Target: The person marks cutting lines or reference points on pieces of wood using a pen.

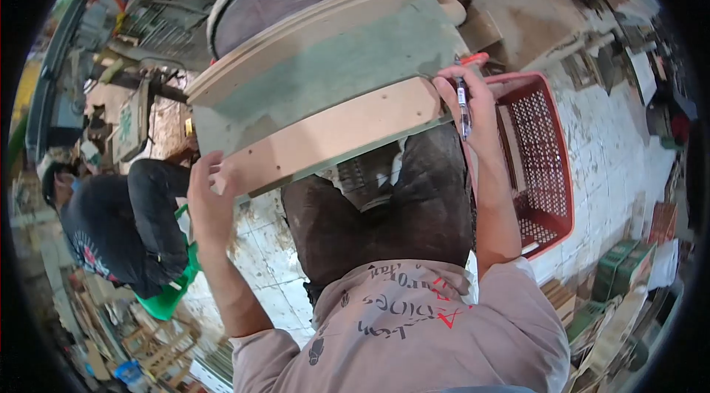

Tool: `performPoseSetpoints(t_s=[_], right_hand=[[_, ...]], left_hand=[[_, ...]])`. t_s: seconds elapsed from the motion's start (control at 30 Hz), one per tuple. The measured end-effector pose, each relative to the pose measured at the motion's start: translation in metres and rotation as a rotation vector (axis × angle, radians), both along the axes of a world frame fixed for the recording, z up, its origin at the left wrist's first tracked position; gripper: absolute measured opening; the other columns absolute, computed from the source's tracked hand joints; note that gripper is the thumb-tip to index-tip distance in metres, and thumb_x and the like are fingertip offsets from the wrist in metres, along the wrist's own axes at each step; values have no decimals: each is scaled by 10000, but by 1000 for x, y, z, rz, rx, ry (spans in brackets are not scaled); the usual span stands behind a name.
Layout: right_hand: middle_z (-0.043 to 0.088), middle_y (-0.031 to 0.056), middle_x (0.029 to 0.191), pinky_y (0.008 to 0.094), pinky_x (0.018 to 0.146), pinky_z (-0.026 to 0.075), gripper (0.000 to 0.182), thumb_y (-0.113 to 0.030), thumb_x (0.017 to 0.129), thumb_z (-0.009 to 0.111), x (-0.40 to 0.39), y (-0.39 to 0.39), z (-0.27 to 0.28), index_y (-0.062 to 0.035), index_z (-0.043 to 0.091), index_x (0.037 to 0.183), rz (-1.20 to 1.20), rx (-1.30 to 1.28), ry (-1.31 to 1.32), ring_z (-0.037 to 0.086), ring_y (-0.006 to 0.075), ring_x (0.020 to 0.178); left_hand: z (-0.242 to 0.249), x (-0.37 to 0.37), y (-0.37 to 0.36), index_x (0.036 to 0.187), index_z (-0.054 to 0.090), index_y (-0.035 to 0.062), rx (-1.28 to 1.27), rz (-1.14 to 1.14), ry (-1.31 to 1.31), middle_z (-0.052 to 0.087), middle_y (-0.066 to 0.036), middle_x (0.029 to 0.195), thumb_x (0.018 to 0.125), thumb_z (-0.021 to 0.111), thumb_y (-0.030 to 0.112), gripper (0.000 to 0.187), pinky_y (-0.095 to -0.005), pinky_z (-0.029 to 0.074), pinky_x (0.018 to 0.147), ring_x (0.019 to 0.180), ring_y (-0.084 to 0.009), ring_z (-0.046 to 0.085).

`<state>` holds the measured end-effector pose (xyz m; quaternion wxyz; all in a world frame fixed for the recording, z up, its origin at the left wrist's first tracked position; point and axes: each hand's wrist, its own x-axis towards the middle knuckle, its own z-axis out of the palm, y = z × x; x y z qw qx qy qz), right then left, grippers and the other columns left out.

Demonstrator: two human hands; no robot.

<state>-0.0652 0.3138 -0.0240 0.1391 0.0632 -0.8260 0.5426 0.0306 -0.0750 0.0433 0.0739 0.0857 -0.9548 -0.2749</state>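
Note:
A pale wooden board (333, 129) with several small dark holes lies along the near edge of a green-topped work table (318, 60), in front of my lap. My left hand (211, 193) is at the board's left end, its fingers curled about the corner. At the other end, my right hand (472, 101) has its thumb and fingertips against the board. A pen (464, 106) with a clear barrel and dark tip is tucked between the fingers of that hand, pointing down toward me. Part of the right hand's grip is hidden behind the pen.
Along the table's far edge lies a long wooden strip (296, 31), with a large round disc (288, 1) behind it. A red perforated basket (543, 164) holding wooden pieces stands on my right. To the left a person (111, 223) sits on a green stool (168, 300).

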Motion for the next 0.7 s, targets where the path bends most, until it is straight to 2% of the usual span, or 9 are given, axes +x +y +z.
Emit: performPoseSetpoints(t_s=[0.07,0.13,0.17,0.3,0.5,0.57,0.7], right_hand=[[617,40,780,239,702,461,200,-181,913,648,2,-3,5,-2,617,999,0,-28,19,573,90,737],[661,89,841,269,761,473,228,-205,958,574,3,-3,9,5,599,1045,-12,-87,53,625,139,813],[681,132,913,292,794,479,246,-215,975,537,4,-2,10,2,590,1078,-10,-96,-12,648,180,872],[677,129,922,289,793,477,256,-222,981,524,8,-1,13,-1,593,1092,-17,-162,-30,638,165,874],[669,110,945,290,843,452,354,-298,1007,466,5,6,5,-8,585,1171,-6,-286,-39,605,149,947],[654,115,985,295,873,439,424,-354,1020,419,7,7,9,-13,572,1219,32,-361,-85,598,170,973],[633,121,1030,305,893,434,474,-395,1017,406,7,13,6,-10,557,1249,67,-399,-129,595,194,987]], left_hand=[[5,-13,40,1101,604,25,19,-161,45,618,-124,1038,797,685,65,317,-342,451,880,993,-244,593],[6,-28,86,1079,613,29,44,-328,77,601,-139,1096,782,702,65,311,-349,435,928,1032,-282,587],[3,-34,108,1074,615,32,92,-387,85,593,-144,1119,776,712,69,316,-355,432,940,1049,-298,582],[-11,-65,172,1071,615,46,69,-680,196,575,-147,1168,723,776,173,404,-407,437,937,1096,-336,548],[-23,-86,207,1094,604,67,35,-726,184,535,-132,1246,680,807,214,484,-436,431,937,1110,-345,538],[-26,-87,209,1092,604,72,20,-704,159,531,-131,1252,679,809,217,483,-436,427,942,1116,-343,534],[-28,-88,211,1077,605,86,30,-654,49,529,-123,1247,671,819,213,476,-439,411,948,1114,-332,529]])
